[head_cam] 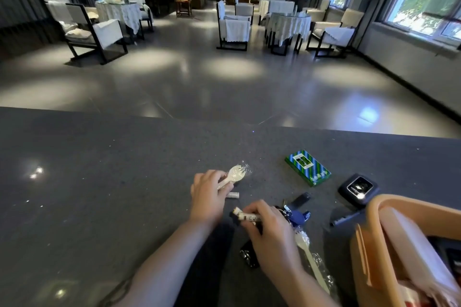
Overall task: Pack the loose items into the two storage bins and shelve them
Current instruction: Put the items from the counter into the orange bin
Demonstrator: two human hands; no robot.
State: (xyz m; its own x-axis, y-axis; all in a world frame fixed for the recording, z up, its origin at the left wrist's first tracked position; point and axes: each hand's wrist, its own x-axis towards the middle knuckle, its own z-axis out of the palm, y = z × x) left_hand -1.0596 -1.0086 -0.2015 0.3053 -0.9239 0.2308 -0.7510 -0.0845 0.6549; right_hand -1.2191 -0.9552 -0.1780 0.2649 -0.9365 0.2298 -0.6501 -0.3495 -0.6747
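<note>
Loose items lie on a dark stone counter (99,182). My left hand (208,195) grips the handle of a wrapped pale plastic spork (237,174). Just right of it lies a small silver battery (233,195). My right hand (270,229) holds a small patterned tube (249,217) over a bunch of keys with a blue fob (298,217). A second wrapped plastic utensil (313,259) lies beside my right wrist. An orange storage bin (369,257) stands at the right edge with flat packets inside.
A green striped box (308,167) and a black square device (359,188) lie farther right on the counter. A black lighter-shaped piece (300,200) and a dark object (249,255) sit near my right hand. Beyond the counter's far edge are floor, tables and chairs.
</note>
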